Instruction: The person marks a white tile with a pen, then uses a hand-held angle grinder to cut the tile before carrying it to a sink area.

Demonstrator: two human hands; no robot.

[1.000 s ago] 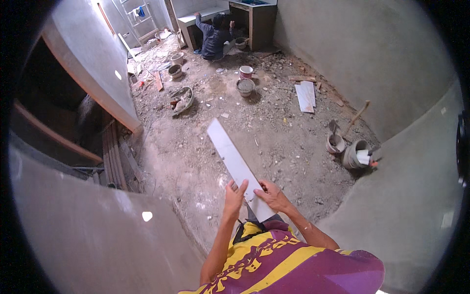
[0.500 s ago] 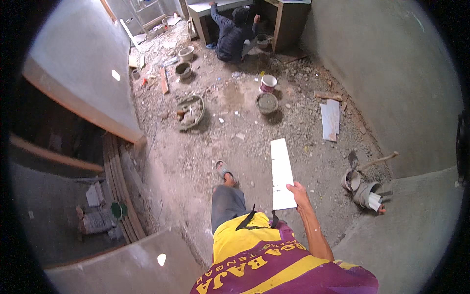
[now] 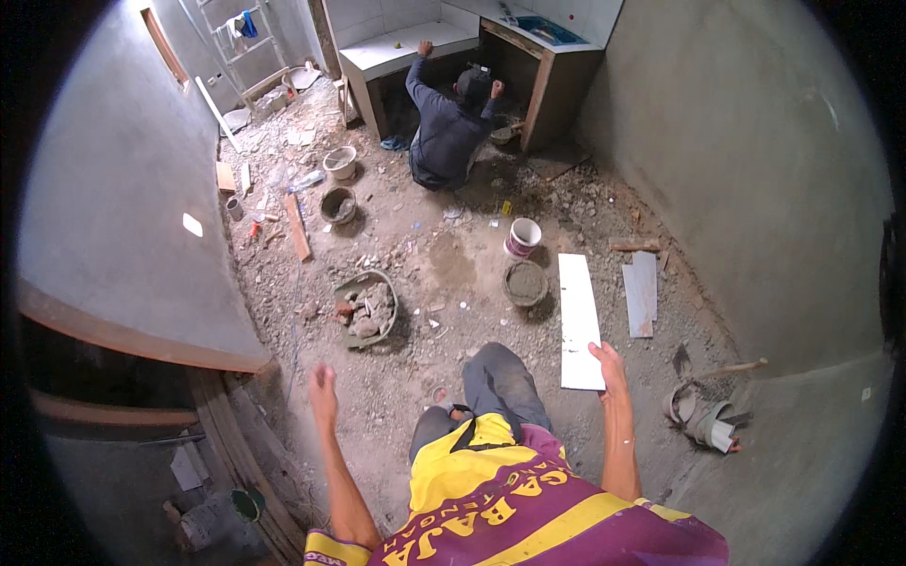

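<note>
My right hand is closed on the lower right edge of a long white tile strip, its thumb on the face. The strip is held upright in front of me, to the right of my raised knee. On the left, my left hand hangs over the gravelly floor with nothing in it, its fingers loosely apart. Beyond the left hand stands a basin of broken rubble. Past the strip's far end are a bucket of grey mortar and a white bucket.
A co-worker squats at a tiled counter. Grey tile pieces lie by the right wall. Tipped buckets stand nearer me on that side. More buckets and a wooden plank are at the left; rubble covers the floor.
I have stepped forward, so the buckets and co-worker appear nearer. My left hand has come into view at the left. The tile strip stays in my right hand, now further right in view.
</note>
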